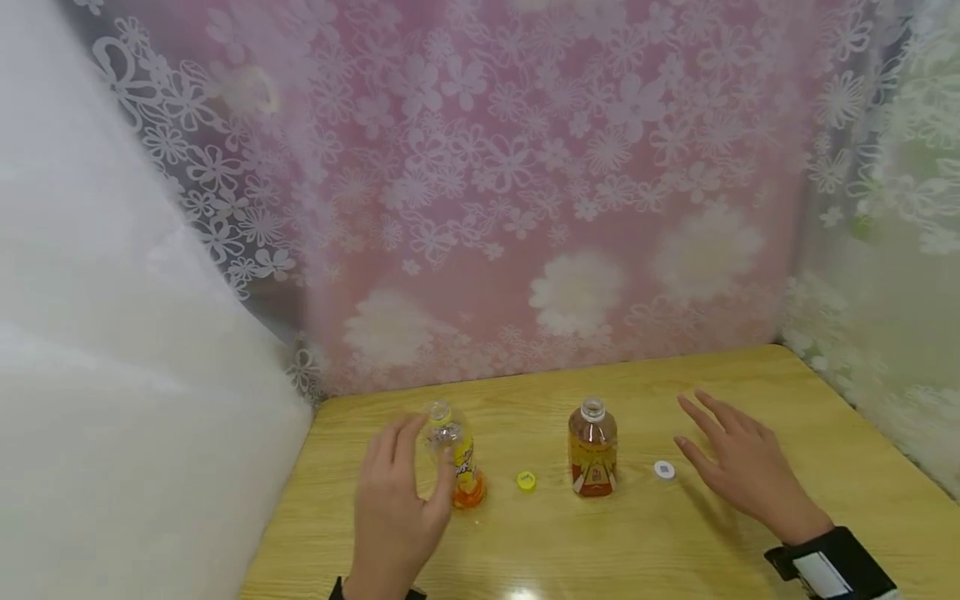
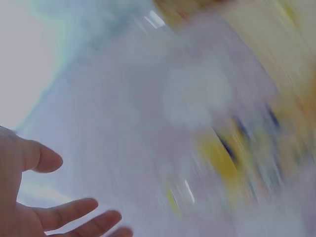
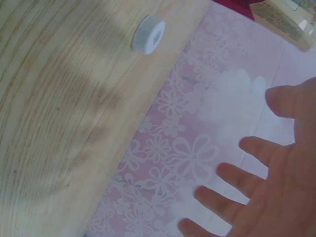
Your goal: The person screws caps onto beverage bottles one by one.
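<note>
My left hand [image 1: 397, 500] is held up beside a clear bottle [image 1: 464, 457] with a yellow label and a little orange liquid at the bottom. Its thumb and fingers are spread, and in the left wrist view they stand apart from the blurred bottle [image 2: 222, 155]. That bottle has no cap on its mouth. A yellow cap [image 1: 527, 481] lies to its right. Further right stands an uncapped bottle [image 1: 592, 454] of amber-brown drink. Past it a white cap [image 1: 664, 471] lies on the table, close to my right hand [image 1: 738, 467], whose spread fingers hold nothing.
Both bottles stand upright on a wood-grain table [image 1: 555, 550]. A pink flowered curtain [image 1: 555, 192] hangs behind its far edge. White sheeting [image 1: 135, 350] borders the left side, and a pale flowered curtain [image 1: 885, 275] the right.
</note>
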Available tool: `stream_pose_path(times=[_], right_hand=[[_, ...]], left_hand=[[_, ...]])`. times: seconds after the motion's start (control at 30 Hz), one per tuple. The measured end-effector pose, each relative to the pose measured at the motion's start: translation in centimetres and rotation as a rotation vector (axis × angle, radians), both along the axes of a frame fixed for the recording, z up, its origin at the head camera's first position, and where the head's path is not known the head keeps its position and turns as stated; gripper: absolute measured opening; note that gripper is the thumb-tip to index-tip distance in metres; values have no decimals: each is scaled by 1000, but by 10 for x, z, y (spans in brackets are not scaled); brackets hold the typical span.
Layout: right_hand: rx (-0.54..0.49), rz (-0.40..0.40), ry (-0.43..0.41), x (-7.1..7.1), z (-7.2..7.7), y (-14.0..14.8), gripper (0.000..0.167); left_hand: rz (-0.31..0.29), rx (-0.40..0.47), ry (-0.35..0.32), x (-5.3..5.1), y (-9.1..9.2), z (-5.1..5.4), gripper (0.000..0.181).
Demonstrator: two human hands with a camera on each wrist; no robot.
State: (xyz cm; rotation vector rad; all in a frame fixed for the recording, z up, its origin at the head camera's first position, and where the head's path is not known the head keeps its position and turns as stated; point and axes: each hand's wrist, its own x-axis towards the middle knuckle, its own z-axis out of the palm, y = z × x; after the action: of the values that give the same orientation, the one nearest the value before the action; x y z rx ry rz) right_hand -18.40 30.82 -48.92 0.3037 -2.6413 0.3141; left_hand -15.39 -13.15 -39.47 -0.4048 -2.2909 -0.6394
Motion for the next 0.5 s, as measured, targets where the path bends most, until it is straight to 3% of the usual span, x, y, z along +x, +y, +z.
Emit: stream_pose_path(times=[0.07,0.17,0.23,0.3,0.4,0.5], right_hand=[[4,5,-25,1,4,-3,67],[7,7,-54,4,7,-6,65],[4,7,-66,6,8,-7,64],[0,13,-55,8,7,-8,64],[-12,16,-53,12,5,-8,62],[-21,11,-71,16,1,-6,61]], left_hand=[[-137,21,-59,7,28,4,44],[-274,28,-232,3,68,-6,51],[-306,16,-359,-9,92,-20,61],[-314,7,-436,-25,113,-37,73],[-298,5,-496,-47,137,-61,89],[-315,41,-521,-61,152,-79,88]])
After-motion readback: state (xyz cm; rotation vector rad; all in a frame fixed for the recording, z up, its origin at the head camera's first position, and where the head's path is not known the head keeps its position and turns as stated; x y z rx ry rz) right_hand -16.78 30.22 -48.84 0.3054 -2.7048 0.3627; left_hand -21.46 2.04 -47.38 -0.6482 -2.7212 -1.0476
